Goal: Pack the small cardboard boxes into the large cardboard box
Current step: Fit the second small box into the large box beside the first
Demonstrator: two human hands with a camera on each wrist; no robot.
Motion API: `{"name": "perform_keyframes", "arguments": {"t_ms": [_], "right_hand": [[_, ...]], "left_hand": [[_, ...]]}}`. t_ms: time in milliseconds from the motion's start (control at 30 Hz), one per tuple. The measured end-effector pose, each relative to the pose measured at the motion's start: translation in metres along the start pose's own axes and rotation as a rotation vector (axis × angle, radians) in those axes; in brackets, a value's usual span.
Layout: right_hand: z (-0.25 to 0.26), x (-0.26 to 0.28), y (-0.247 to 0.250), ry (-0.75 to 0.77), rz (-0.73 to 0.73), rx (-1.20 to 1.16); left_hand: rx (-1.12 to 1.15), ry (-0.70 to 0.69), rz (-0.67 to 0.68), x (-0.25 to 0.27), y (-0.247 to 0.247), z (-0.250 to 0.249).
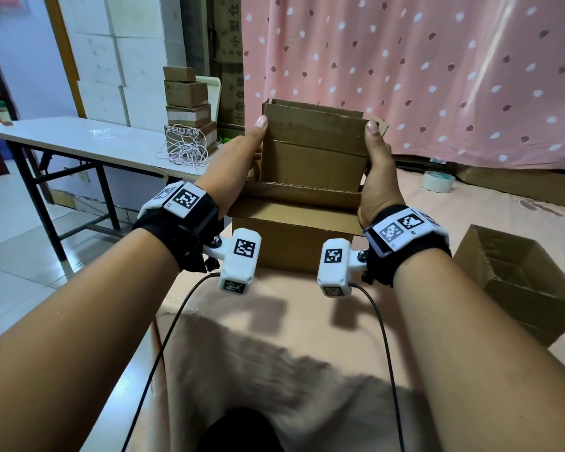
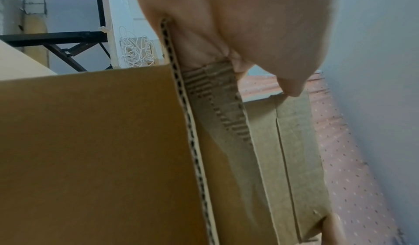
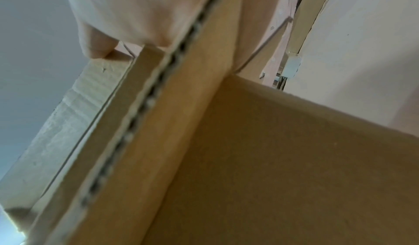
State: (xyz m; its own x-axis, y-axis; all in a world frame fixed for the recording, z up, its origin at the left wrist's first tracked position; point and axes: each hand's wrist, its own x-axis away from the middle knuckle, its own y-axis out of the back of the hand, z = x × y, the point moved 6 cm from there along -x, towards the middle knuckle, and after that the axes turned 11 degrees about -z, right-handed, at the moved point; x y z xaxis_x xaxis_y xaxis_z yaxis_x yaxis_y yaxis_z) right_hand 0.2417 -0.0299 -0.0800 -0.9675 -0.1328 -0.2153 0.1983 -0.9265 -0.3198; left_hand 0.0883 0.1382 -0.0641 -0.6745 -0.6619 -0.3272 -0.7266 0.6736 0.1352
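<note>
An open brown cardboard box (image 1: 313,158) stands on the pink-covered surface (image 1: 291,308) straight ahead, its flaps raised. My left hand (image 1: 242,158) grips its left side, thumb up on the rear flap. My right hand (image 1: 379,164) grips the right side the same way. In the left wrist view the left hand (image 2: 249,25) has the box's (image 2: 90,141) corrugated edge between thumb and fingers. The right wrist view shows the right hand (image 3: 136,7) wrapped over an edge of the box (image 3: 272,159). Small cardboard boxes (image 1: 188,102) are stacked at the back left.
A second open cardboard box (image 1: 519,282) lies at the right edge. A roll of tape (image 1: 437,181) sits behind it. A tangle of white cord (image 1: 185,148) lies on the white folding table (image 1: 79,135) at the left. A pink dotted curtain (image 1: 437,76) hangs behind.
</note>
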Motion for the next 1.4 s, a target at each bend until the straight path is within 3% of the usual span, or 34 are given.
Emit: {"name": "perform_keyframes", "arguments": {"t_ms": [467, 1400], "right_hand": [[0.016, 0.019, -0.002, -0.008, 0.017, -0.036], [0.034, 0.034, 0.001, 0.061, -0.053, -0.165]], "left_hand": [[0.011, 0.099, -0.036, 0.001, -0.004, -0.013], [0.023, 0.099, -0.071, 0.0, -0.006, -0.012]]}}
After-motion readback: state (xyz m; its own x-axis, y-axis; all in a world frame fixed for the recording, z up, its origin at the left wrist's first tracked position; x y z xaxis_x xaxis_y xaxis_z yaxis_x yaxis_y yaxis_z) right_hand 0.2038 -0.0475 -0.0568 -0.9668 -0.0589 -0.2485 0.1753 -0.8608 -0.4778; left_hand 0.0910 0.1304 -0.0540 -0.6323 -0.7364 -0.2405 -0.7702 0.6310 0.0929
